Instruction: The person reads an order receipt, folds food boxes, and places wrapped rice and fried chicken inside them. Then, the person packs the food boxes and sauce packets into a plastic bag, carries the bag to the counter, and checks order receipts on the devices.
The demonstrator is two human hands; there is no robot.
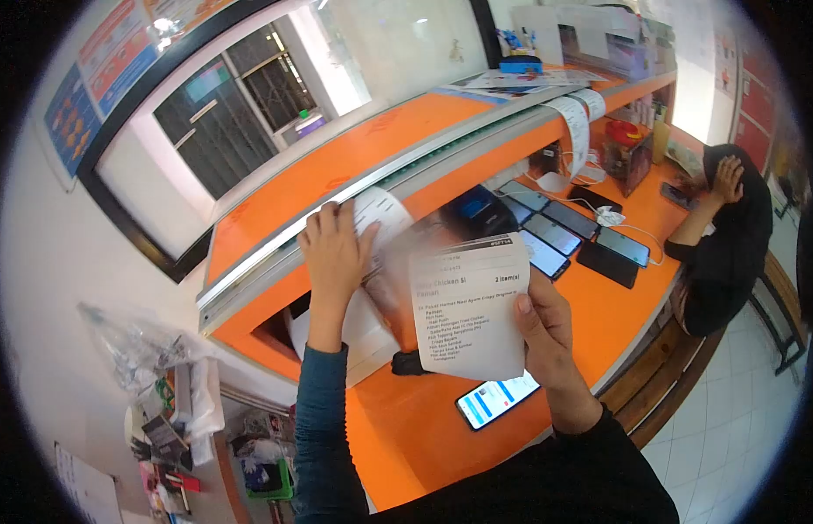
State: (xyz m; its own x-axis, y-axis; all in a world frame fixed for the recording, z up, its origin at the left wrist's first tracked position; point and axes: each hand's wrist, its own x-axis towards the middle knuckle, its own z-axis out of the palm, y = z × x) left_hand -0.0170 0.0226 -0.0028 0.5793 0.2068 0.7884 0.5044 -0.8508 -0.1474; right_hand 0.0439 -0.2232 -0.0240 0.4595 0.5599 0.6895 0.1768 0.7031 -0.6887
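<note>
My right hand [551, 341] grips a printed paper receipt [468, 323] by its right edge, thumb on the front. The receipt faces me; "2 item(s)" and order lines are readable. My left hand [335, 253] is raised to the metal rail [293, 234] along the counter's upper ledge, fingers spread over it and thumb apart. Against that hand, another paper slip [385, 217] hangs from the rail, its lower part blurred. Whether the fingers pinch this slip is hard to see. Below the held receipt, a lit phone [496, 400] lies on the orange counter [406, 454].
Several phones [551, 234] and cables lie on the counter beneath the ledge. More paper strips [574, 131] hang from the rail farther right. A person in black [730, 236] sits at the right by a wooden bench [677, 375]. A cluttered shelf [188, 419] stands at the left.
</note>
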